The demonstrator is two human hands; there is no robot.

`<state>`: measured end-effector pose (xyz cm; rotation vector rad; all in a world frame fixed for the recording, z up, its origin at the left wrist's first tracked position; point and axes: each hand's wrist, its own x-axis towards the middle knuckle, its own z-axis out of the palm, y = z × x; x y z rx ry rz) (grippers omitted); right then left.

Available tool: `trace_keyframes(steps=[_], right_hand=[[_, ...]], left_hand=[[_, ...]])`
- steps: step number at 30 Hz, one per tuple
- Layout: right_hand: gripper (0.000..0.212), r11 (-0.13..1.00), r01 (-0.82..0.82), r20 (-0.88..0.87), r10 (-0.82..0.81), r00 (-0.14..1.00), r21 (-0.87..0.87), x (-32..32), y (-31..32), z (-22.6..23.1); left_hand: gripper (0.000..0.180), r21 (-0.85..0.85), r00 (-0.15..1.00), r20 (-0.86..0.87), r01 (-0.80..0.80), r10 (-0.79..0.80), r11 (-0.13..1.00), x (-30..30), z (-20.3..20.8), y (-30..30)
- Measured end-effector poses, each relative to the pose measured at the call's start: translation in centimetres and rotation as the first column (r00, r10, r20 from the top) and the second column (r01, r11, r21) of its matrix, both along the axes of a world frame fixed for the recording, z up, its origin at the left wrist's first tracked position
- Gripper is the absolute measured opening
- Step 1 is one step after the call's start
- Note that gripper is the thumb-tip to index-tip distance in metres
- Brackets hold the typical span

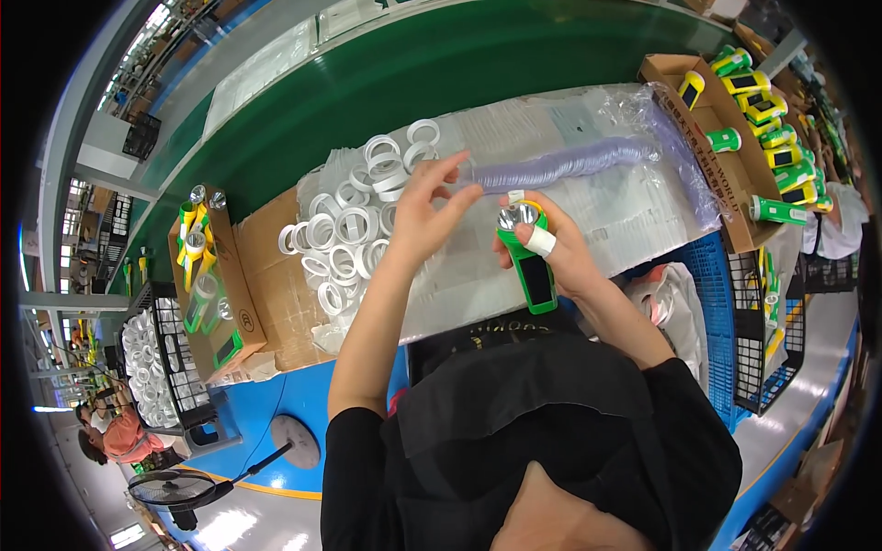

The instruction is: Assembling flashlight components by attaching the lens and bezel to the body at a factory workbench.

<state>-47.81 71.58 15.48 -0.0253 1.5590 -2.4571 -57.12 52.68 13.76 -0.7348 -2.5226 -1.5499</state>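
Note:
My right hand (562, 246) is wrapped round a green flashlight (535, 275) with a dark panel on its side. Its shiny reflector head (516, 217) points up and away from me, and white tape circles my thumb. Left of it, my left hand (430, 209) has thumb and forefinger on opposite edges of a clear round lens (467, 172). That lens is at the near-left end of a long row of stacked clear lenses (560, 165) on the plastic-covered cardboard. White rings (354, 225) lie in a loose pile left of my left hand.
An open carton (241, 321) at left holds several flashlights; another carton (684, 138) stands at right beside many green and yellow flashlights (781, 138). A green belt (386, 83) runs behind. Black crates (179, 354) and a floor fan (175, 487) are lower left; a blue crate (712, 303) is right.

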Motion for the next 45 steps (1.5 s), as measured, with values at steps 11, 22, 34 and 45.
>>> trace_keyframes(steps=[11,22,34,45], right_hand=[[0.055,0.980,-0.196,-0.057,0.193,0.979,-0.046,-1.3,-1.8,0.1],[0.049,0.991,-0.096,-0.176,0.079,0.981,-0.094,-4.8,-1.6,-0.7],[0.047,0.997,-0.033,-0.340,0.055,0.939,0.070,-5.9,-2.6,-1.2],[0.046,0.992,-0.094,-0.325,0.118,0.938,0.088,-6.0,-3.1,-1.3]], left_hand=[[0.034,0.051,0.912,-0.344,0.255,-0.223,0.965,4.1,2.1,-0.2],[0.043,0.166,0.959,-0.252,0.176,-0.131,0.970,-0.8,2.6,2.0],[0.057,-0.808,1.000,0.009,0.017,-0.016,0.589,-15.1,1.1,-1.2],[0.028,0.116,0.936,-0.299,0.228,-0.185,0.967,0.3,6.3,-3.4]])
